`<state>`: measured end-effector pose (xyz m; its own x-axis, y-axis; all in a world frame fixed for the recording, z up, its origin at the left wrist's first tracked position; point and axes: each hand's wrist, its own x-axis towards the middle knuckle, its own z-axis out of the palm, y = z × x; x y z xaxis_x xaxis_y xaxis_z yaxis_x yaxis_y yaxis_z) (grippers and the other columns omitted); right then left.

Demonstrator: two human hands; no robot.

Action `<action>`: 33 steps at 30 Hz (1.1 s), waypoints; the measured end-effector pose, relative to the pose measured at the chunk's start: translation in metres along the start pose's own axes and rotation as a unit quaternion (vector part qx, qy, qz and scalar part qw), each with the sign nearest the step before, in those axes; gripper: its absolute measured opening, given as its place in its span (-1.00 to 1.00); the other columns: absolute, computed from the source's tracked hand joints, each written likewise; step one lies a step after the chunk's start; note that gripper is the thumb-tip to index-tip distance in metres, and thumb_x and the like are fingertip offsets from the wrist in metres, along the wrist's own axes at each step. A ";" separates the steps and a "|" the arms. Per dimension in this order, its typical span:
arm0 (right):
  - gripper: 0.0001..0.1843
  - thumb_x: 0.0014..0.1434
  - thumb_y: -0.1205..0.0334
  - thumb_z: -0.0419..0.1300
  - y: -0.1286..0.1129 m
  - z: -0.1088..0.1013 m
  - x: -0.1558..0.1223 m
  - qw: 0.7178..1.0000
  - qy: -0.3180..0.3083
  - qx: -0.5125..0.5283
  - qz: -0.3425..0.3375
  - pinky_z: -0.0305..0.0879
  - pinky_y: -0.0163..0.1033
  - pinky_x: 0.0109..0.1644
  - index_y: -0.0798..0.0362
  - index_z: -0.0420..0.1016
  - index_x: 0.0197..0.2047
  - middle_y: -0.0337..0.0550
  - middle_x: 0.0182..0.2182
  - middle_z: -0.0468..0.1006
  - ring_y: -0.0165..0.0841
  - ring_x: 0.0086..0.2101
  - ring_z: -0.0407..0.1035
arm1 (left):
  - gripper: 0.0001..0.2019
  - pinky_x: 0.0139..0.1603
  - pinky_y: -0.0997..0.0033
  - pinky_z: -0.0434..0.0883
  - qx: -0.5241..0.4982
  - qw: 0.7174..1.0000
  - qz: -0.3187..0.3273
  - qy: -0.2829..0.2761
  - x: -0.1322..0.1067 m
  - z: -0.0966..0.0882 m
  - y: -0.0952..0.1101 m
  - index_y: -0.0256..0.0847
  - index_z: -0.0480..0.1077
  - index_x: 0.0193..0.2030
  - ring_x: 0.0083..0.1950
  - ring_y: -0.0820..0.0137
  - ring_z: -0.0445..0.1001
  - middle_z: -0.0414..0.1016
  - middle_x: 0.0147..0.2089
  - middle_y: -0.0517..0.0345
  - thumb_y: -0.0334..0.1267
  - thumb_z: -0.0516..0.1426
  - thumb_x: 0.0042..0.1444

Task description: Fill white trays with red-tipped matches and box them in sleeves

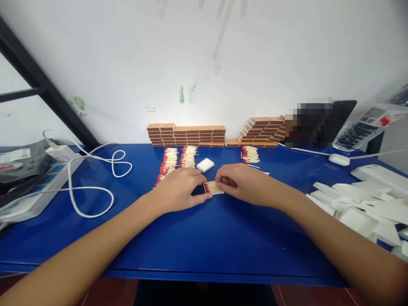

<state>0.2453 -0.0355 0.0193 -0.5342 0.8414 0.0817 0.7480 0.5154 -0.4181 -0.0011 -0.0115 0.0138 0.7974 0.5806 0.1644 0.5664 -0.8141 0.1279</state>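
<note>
A small white matchbox tray (214, 188) filled with red-tipped matches lies on the blue table (204, 246) between my hands. My left hand (181, 189) is curled with its fingertips pinching the tray's left end. My right hand (239, 182) is closed over the tray's right end, fingers pressed on the matches. Just behind them lies an empty white tray (205, 165). Rows of loose matches (168, 163) lie behind my left hand, and a smaller bunch of matches (250, 154) lies behind my right hand.
Stacked brown matchboxes (186, 135) line the wall, with a slumped stack (263, 131) to their right. A heap of white trays (363, 204) fills the right side. A power strip (35, 191) and white cable (92, 187) lie left. A mouse (339, 159) sits far right.
</note>
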 end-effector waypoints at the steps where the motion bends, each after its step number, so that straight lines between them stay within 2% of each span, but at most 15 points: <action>1: -0.87 0.33 0.29 0.17 0.000 -0.001 0.000 1.000 0.005 -0.001 -0.001 0.14 -0.22 -0.27 -0.01 0.52 -0.26 -0.19 -0.36 0.57 -0.32 -0.36 0.36 | -0.71 -0.09 0.22 0.50 -0.001 1.000 0.000 0.001 0.000 0.000 0.000 -0.21 0.59 -0.03 -0.08 0.17 0.62 0.64 -0.13 0.02 -0.01 0.25 0.40; 6: -0.88 0.37 0.20 0.20 -0.004 -0.005 -0.001 0.999 0.021 0.024 0.002 0.11 -0.23 -0.31 -0.03 0.54 -0.22 -0.25 -0.42 0.52 -0.35 -0.42 0.33 | -0.71 -0.10 0.25 0.49 0.002 1.000 0.009 0.009 -0.001 0.001 -0.002 -0.21 0.59 -0.03 -0.11 0.20 0.61 0.62 -0.15 0.03 0.00 0.24 0.41; 10: -0.84 0.39 0.11 0.25 -0.009 0.002 0.001 0.998 0.011 0.055 0.010 0.08 -0.24 -0.34 -0.02 0.53 -0.21 -0.30 -0.47 0.46 -0.39 -0.45 0.30 | -0.69 -0.10 0.23 0.49 0.007 1.000 0.012 0.007 0.000 0.003 -0.002 -0.23 0.60 -0.05 -0.11 0.19 0.61 0.61 -0.17 0.03 0.00 0.23 0.42; 16: -0.93 0.40 0.23 0.22 -0.007 0.012 0.003 0.998 0.026 0.053 -0.001 0.07 -0.26 -0.34 -0.01 0.49 -0.17 -0.31 -0.48 0.46 -0.40 -0.45 0.29 | -0.71 -0.09 0.23 0.48 -0.004 1.000 0.013 0.001 0.001 0.002 0.000 -0.24 0.60 -0.03 -0.10 0.20 0.60 0.62 -0.15 0.04 -0.03 0.24 0.41; 25: -0.87 0.40 0.25 0.25 -0.001 0.010 0.004 0.999 0.035 0.013 -0.017 0.11 -0.25 -0.29 0.01 0.54 -0.25 -0.22 -0.38 0.53 -0.38 -0.40 0.32 | -0.70 -0.13 0.25 0.45 0.009 1.000 0.014 0.007 0.000 0.002 -0.001 -0.24 0.58 -0.09 -0.11 0.21 0.59 0.61 -0.16 0.04 -0.01 0.26 0.40; 33: -0.87 0.38 0.32 0.21 0.000 0.006 0.001 0.998 0.022 0.039 -0.047 0.15 -0.25 -0.27 0.01 0.57 -0.22 -0.23 -0.39 0.51 -0.36 -0.37 0.34 | -0.70 -0.12 0.24 0.46 0.008 1.000 0.011 0.007 0.000 0.001 -0.001 -0.24 0.59 -0.08 -0.10 0.19 0.61 0.62 -0.15 0.04 -0.01 0.26 0.40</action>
<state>0.2427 -0.0354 0.0143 -0.5818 0.7969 0.1628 0.6616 0.5801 -0.4752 -0.0007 -0.0109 0.0124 0.8066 0.5630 0.1800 0.5525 -0.8264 0.1088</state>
